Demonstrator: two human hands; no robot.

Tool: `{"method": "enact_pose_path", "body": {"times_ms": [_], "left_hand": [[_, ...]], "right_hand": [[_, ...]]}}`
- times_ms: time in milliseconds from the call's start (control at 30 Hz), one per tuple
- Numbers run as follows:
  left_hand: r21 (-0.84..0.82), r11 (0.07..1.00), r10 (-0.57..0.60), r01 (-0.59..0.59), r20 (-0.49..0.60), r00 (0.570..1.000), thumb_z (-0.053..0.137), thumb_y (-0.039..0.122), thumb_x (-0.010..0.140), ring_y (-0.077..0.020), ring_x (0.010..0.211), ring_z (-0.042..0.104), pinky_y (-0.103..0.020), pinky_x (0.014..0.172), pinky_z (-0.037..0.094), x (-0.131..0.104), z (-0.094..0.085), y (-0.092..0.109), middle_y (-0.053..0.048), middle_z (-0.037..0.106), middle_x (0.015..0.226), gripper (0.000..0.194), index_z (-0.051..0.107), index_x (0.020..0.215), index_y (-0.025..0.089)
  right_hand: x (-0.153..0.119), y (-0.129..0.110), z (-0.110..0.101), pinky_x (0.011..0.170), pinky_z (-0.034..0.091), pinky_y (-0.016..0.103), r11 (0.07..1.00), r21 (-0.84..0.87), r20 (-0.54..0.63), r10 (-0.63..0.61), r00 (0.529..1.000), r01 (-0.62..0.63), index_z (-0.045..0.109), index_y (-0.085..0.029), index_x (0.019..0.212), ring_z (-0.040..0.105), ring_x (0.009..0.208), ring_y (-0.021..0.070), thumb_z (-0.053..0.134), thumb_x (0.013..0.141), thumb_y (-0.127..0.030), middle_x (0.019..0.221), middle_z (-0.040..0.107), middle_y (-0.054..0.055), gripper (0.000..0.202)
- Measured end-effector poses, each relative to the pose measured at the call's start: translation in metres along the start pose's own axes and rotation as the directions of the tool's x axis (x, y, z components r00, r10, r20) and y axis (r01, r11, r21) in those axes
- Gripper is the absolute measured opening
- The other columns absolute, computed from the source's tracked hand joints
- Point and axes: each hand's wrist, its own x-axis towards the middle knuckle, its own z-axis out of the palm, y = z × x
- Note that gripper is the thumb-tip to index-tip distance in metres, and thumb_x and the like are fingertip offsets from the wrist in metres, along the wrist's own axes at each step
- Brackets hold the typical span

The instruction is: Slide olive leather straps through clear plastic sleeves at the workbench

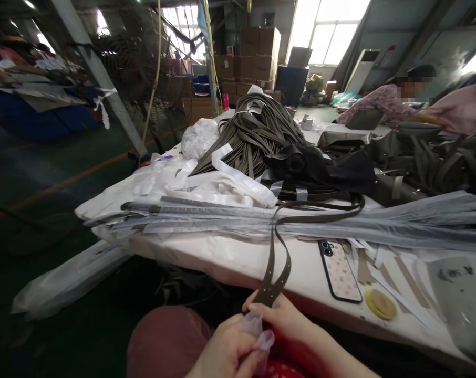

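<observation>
An olive-brown strap (278, 283) with punched holes hangs over the table's front edge, its far part looping back across the bundled strips. Near its lower end, my right hand (287, 315) is closed around it, thumb on top. My left hand (230, 344) is closed just beside and below, fingers gripping translucent plastic film (257, 328) that bunches up against the strap end. The very end of the strap is hidden by my hands. Long strips in translucent plastic sleeves (222, 223) lie across the table behind.
On the white-covered table (230, 257) are a phone (341, 270), a yellow tape roll (381, 304), paper scraps, a heap of straps (257, 131) and a black bag-like piece (320, 168). Two people sit at the far right near olive bags (431, 163). A metal pole (100, 73) stands left.
</observation>
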Motion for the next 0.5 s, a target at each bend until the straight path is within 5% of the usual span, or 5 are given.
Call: {"method": "enact_pose_path", "body": {"times_ms": [67,167,300,400,500], "left_hand": [[0.104,0.992,-0.074,0.071,0.020,0.997,0.048,0.026,0.095,-0.0180,0.091,0.063,-0.033,0.092,0.046,-0.010,-0.010,-0.002,-0.001,0.072,0.083,0.026,0.066,0.076,0.023],[0.262,0.948,-0.193,0.183,0.012,0.981,0.052,0.025,0.095,-0.0218,0.117,0.060,-0.053,0.119,0.024,-0.024,-0.032,-0.005,0.003,0.075,0.109,0.018,0.070,0.091,0.030],[0.295,0.943,-0.196,0.156,0.113,0.974,0.052,0.030,0.096,-0.0207,0.110,0.067,-0.046,0.115,0.038,-0.025,-0.048,-0.010,0.002,0.077,0.107,0.018,0.070,0.096,0.030],[0.185,0.978,-0.120,0.095,0.130,0.984,0.055,0.026,0.093,-0.0172,0.095,0.069,-0.027,0.100,0.049,-0.017,-0.041,-0.012,0.002,0.077,0.092,0.016,0.070,0.087,0.025],[0.111,0.993,-0.052,0.032,0.181,0.982,0.052,0.031,0.095,-0.0153,0.080,0.068,-0.022,0.085,0.050,-0.010,-0.031,-0.009,0.002,0.073,0.079,0.025,0.067,0.077,0.023]], "right_hand": [[-0.001,-0.006,-0.001,0.074,0.049,0.029,0.999,-0.030,-0.029,-0.016,0.999,0.015,0.076,-0.017,0.096,0.063,0.076,0.0166,0.078,0.076,-0.050,0.085,0.072,0.004,0.038],[-0.007,-0.026,-0.013,0.082,0.051,0.033,0.999,0.029,-0.110,-0.032,0.993,0.036,0.072,-0.021,0.108,0.067,0.083,0.0193,0.076,0.079,-0.052,0.091,0.074,0.004,0.043],[-0.019,-0.050,-0.022,0.075,0.053,0.030,0.989,0.041,-0.132,-0.134,0.982,0.141,0.070,-0.021,0.108,0.066,0.078,0.0167,0.073,0.083,-0.051,0.094,0.075,0.005,0.039],[-0.024,-0.055,-0.017,0.057,0.047,0.024,0.979,-0.022,-0.064,-0.204,0.977,0.203,0.070,-0.021,0.108,0.058,0.060,0.0110,0.070,0.086,-0.050,0.095,0.075,0.007,0.037],[-0.026,-0.054,-0.013,0.055,0.045,0.023,0.968,-0.083,-0.048,-0.242,0.969,0.237,0.070,-0.020,0.108,0.055,0.059,0.0106,0.067,0.088,-0.052,0.096,0.074,0.008,0.038]]}}
